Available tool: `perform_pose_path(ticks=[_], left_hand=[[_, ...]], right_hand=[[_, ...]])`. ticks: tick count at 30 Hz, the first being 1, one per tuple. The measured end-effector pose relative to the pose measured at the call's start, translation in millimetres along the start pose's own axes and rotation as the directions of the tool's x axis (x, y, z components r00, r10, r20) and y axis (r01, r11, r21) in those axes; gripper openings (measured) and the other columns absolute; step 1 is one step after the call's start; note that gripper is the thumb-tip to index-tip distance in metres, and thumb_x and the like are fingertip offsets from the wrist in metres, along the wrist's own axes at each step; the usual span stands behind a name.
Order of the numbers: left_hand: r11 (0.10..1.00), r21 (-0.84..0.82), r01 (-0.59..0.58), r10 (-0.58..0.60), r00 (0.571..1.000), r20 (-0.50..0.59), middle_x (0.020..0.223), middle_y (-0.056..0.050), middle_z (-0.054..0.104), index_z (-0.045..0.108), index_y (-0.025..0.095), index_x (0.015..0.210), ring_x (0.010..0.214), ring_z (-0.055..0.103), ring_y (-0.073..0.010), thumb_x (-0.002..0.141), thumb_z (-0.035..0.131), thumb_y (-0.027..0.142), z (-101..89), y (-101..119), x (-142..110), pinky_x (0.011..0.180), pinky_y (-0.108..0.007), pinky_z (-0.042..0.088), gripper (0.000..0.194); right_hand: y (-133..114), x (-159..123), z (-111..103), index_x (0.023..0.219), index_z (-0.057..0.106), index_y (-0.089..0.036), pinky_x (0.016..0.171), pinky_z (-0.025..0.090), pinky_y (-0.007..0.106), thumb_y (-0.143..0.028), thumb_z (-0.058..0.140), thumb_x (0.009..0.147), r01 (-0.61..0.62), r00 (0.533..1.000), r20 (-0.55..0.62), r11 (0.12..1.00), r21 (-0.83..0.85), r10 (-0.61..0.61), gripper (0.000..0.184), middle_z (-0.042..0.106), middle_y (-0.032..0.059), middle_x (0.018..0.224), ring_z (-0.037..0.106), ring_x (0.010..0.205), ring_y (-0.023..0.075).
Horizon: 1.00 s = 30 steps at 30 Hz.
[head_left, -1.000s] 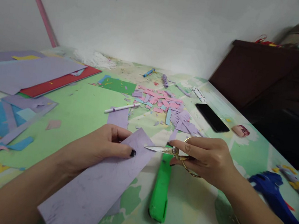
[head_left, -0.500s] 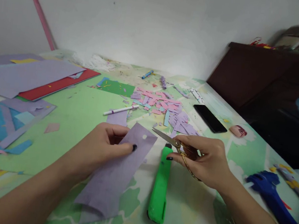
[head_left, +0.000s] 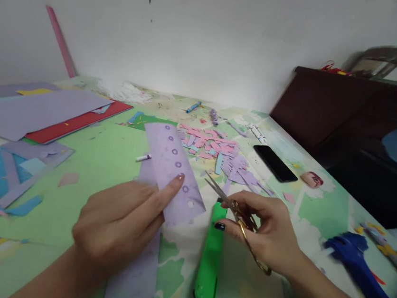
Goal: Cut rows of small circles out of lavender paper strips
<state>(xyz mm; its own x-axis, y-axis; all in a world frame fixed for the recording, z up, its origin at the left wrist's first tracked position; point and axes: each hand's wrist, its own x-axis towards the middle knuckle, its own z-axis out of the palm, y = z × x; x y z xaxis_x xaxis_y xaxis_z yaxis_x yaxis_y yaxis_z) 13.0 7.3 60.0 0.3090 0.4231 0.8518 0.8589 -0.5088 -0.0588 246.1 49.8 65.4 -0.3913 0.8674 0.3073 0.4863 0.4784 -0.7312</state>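
I have the left hand [head_left: 118, 226] on the purple strip [head_left: 169, 153], its index finger stretched out flat across the paper's face and its other fingers curled in; the thumb is hidden from me, so I cannot tell exactly how it presses from behind. The strip slants up and away over the table [head_left: 250, 289], its far end near the green card [head_left: 151, 123] and its near corner pointing toward the scissors [head_left: 236, 210]. I can make out a row of five small drawn rings running down it, and one round hole by the near end, just past the fingertip. My right hand [head_left: 268, 228] is partly closed around the scissors' gold handles, the blades a little apart and their tips just beside the strip's right edge, not touching it. Below that hand I see the green tool [head_left: 209, 260] lying lengthwise. A second purple piece [head_left: 136, 276] lies under the left hand, and the marker [head_left: 143, 158] pokes out from behind the strip. Beyond, I count a heap of pink and purple scraps [head_left: 209, 143], then the phone [head_left: 274, 163] to its right. The blue tool [head_left: 354, 255] lies beside my right forearm, and the red folder [head_left: 79, 123] is far left.
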Motion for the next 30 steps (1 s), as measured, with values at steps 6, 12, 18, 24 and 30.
perform_pose_path(ticks=[6,12,18,24,30], left_hand=[[0.814,-0.357,0.458,-0.415,0.889,0.192,0.118,0.005,0.068,0.058,0.034,0.127,0.09,0.07,-0.0158,0.081,0.049,0.012,3.8,0,-4,0.084,-0.025,0.054,0.051],[0.375,-0.526,0.764,-0.66,0.618,0.428,0.111,0.006,0.071,0.068,0.036,0.11,0.101,0.066,-0.0206,0.087,0.055,0.032,0.2,6,9,0.091,-0.028,0.051,0.027],[0.055,-0.533,0.845,-0.761,0.381,0.525,0.072,0.003,0.074,0.065,0.03,0.119,0.061,0.066,-0.0125,0.071,0.076,0.03,9.7,6,18,0.058,-0.018,0.055,0.049],[-0.275,-0.613,0.741,-0.718,0.266,0.643,0.076,0.002,0.072,0.07,0.02,0.096,0.064,0.066,-0.0079,0.064,0.083,0.026,21.2,0,11,0.06,-0.012,0.054,0.035],[-0.346,-0.613,0.71,-0.703,0.236,0.671,0.084,-0.001,0.072,0.069,0.018,0.089,0.072,0.067,-0.0109,0.065,0.082,0.027,21.6,1,11,0.065,-0.018,0.057,0.029]], right_hand=[[-1,-4,3,0.073,0.065,-0.014,0.042,0.03,0.019,-0.035,0.071,0.074,0.111,0.989,-0.085,0.982,-0.153,-0.125,0.022,0.042,-0.0058,0.048,0.034,0.044,0.0058],[-1,-6,5,0.067,0.057,-0.015,0.044,0.027,0.019,-0.026,0.064,0.077,0.211,0.973,-0.024,0.921,-0.327,-0.231,0.016,0.041,-0.0065,0.049,0.034,0.044,0.0051],[4,-9,10,0.069,0.058,-0.016,0.045,0.026,0.021,-0.023,0.062,0.075,0.253,0.959,-0.007,0.863,-0.438,-0.285,0.009,0.043,-0.0066,0.05,0.035,0.043,0.0061],[8,-11,12,0.078,0.064,-0.017,0.047,0.028,0.023,-0.02,0.063,0.072,0.22,0.958,-0.053,0.843,-0.491,-0.28,0.007,0.048,-0.0051,0.053,0.041,0.045,0.0083],[-2,-4,8,0.066,0.062,-0.015,0.044,0.026,0.019,-0.029,0.064,0.075,0.031,0.998,0.069,0.974,-0.224,-0.016,0.016,0.041,-0.0061,0.048,0.034,0.045,0.006]])
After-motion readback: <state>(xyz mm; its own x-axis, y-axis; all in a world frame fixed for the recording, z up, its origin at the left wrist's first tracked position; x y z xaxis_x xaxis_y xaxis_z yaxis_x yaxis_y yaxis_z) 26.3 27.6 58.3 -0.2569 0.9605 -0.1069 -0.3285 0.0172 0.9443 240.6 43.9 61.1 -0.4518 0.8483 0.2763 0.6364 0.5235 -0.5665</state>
